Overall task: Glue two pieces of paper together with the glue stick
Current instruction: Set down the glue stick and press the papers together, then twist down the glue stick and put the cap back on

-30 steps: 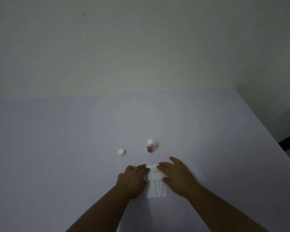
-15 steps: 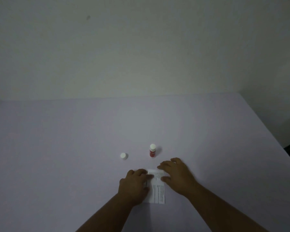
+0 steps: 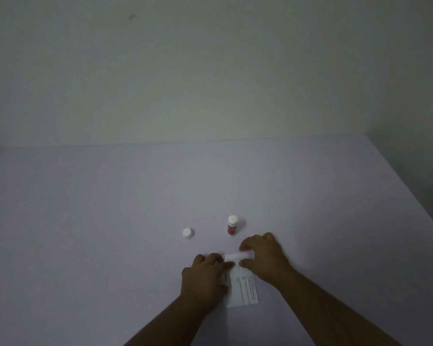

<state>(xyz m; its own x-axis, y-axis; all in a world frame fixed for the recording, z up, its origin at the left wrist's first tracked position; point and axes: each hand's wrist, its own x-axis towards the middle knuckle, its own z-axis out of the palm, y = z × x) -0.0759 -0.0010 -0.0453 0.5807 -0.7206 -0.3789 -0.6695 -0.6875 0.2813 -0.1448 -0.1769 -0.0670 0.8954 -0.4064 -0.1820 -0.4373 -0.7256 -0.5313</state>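
Note:
White printed paper [image 3: 244,287] lies flat on the table near me; whether it is one sheet or two stacked cannot be told. My left hand [image 3: 205,278] rests palm down on its left side, fingers pressing the top left. My right hand [image 3: 264,258] presses the top right corner, fingers curled toward the paper's far edge. A red glue stick [image 3: 232,226] with a white tip stands upright just beyond my right hand. Its white cap [image 3: 188,233] sits apart to the left.
The pale lilac table [image 3: 110,221] stretches wide around the paper. Its right edge [image 3: 410,196] runs diagonally, with a dark gap beyond it. A plain wall [image 3: 210,71] rises behind the far edge.
My right hand's fingers have curled in from flat and spread toward the paper's top corner. The left hand stays pressed on the paper. The glue stick and cap have not moved.

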